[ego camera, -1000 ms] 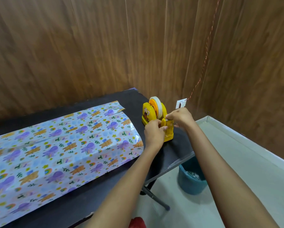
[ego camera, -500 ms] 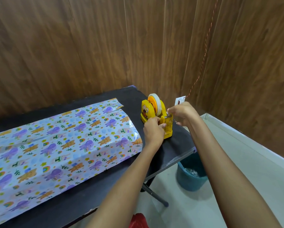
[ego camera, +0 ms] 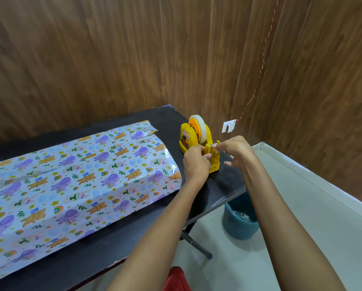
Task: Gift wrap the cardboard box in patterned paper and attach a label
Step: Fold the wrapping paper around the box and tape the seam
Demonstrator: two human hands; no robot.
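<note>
Patterned wrapping paper [ego camera: 75, 181] with purple and orange animals lies folded over a long raised shape on the black table [ego camera: 224, 185]; the cardboard box is hidden under it. At the table's right end stands a yellow tape dispenser [ego camera: 193, 139] with a white roll. My left hand [ego camera: 195, 164] grips the dispenser's front end. My right hand [ego camera: 234, 150] pinches the tape end at the cutter, its other fingers spread.
A teal bucket [ego camera: 241, 225] stands on the pale floor under the table's right edge. A folding table leg [ego camera: 194, 242] angles down beside it. Wood-panel walls close in behind and right, with a wall socket [ego camera: 229, 126] and a red cord. Something red [ego camera: 175, 278] shows at bottom centre.
My right hand has shifted slightly right from the cutter, fingers spreading, still pinching the tape end. My left hand stays on the dispenser. The view has drifted a little.
</note>
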